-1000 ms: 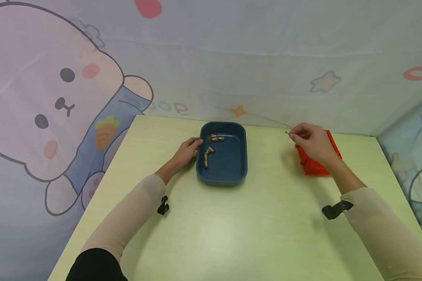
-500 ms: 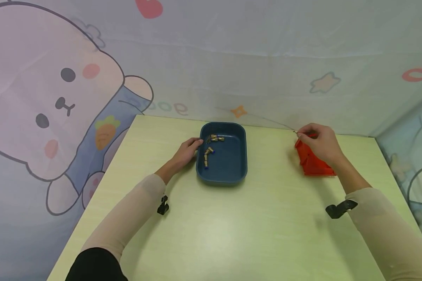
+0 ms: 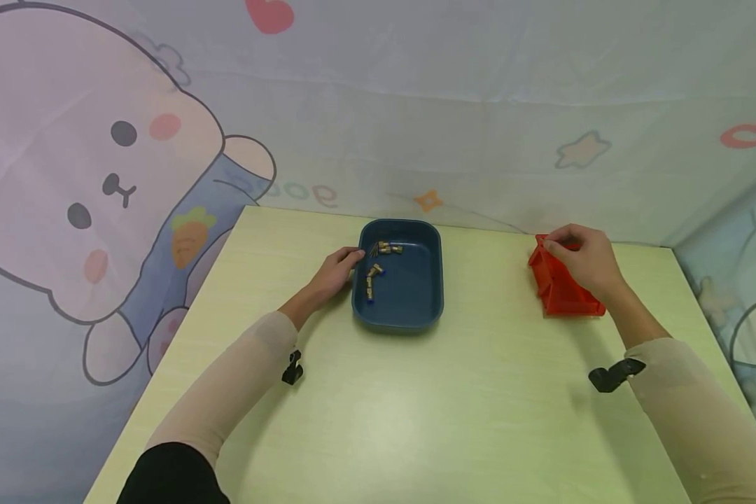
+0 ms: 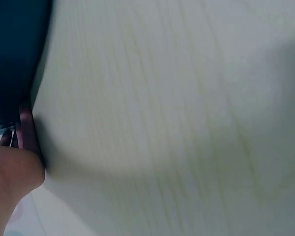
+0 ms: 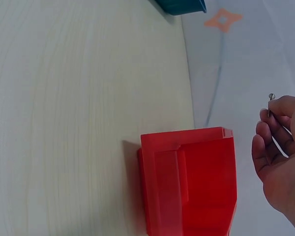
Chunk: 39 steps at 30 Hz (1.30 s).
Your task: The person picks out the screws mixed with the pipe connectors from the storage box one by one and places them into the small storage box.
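My right hand (image 3: 582,255) is above the red bin (image 3: 570,299), pinching a small metal screw between thumb and forefinger. In the right wrist view the screw (image 5: 271,97) sticks out with its round head up, and the inside of the bin shows bare red walls. My left hand (image 3: 332,274) holds the left side of a dark blue tray (image 3: 409,323), thumb at the rim and fingers along the outer wall. Several brass fittings (image 3: 369,287) with blue ends lie in the tray's left half. Thin screws (image 3: 374,250) lie beside the upper fittings.
Tray and bin both stand toward the back of a pale wooden table (image 3: 416,406), with a stretch of tabletop between them. Right behind the table's far edge hangs a printed cloth (image 3: 479,140). A thin dark loop (image 3: 740,336) shows at the far right.
My right hand has moved right with the screw, from the bin's left edge to over it, uncovering more of the bin. My left hand and the tray have stayed put.
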Each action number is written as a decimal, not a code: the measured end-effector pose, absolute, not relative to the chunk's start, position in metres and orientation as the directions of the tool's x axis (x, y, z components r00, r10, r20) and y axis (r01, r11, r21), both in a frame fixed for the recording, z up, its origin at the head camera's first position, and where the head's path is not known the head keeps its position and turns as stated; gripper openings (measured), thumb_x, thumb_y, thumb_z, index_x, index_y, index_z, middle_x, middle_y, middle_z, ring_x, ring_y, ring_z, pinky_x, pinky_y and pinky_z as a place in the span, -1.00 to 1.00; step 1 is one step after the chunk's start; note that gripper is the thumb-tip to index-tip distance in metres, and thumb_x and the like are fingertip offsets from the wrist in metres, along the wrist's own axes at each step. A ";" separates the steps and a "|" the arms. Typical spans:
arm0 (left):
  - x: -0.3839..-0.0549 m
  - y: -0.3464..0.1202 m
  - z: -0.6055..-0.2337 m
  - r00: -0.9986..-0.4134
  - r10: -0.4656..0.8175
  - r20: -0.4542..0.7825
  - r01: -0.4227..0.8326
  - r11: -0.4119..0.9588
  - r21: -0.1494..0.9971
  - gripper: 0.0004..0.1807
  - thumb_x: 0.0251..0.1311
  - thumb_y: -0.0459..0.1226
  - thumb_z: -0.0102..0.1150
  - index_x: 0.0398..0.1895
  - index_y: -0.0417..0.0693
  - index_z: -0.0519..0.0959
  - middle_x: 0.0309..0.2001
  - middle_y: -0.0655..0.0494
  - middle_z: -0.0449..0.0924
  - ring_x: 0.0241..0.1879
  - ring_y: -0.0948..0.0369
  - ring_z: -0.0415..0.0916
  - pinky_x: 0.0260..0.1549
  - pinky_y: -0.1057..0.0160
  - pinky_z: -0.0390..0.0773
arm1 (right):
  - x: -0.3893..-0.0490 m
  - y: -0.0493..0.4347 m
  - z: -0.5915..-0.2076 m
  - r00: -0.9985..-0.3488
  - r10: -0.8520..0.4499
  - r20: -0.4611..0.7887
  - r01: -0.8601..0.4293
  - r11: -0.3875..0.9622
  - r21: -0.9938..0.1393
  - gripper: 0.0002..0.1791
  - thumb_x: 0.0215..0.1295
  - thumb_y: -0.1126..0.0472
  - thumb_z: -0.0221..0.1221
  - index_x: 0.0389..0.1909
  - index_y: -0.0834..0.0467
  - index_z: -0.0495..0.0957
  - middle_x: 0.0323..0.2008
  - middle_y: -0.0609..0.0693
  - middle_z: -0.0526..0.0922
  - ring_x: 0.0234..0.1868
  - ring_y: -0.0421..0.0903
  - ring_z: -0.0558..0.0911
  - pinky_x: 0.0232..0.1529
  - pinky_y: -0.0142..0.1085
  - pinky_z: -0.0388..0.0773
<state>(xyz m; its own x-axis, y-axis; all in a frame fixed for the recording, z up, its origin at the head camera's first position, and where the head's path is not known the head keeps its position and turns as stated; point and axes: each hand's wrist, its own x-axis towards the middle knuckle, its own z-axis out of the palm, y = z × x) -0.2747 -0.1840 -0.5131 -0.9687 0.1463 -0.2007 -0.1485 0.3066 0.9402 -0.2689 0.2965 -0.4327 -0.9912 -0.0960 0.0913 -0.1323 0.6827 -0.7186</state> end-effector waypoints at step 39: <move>-0.275 -0.184 -0.515 -0.966 0.154 -0.206 -0.159 0.274 0.949 -0.32 0.62 0.12 -0.05 0.57 -0.11 0.34 0.52 -0.12 0.36 0.51 -0.04 0.31 0.40 -0.10 0.41 | -0.273 0.322 -0.464 -0.998 -0.016 0.066 -0.057 0.713 -0.699 -0.62 0.64 0.03 0.13 0.14 0.26 0.60 0.06 0.20 0.60 0.07 0.05 0.46 -0.01 -0.31 0.44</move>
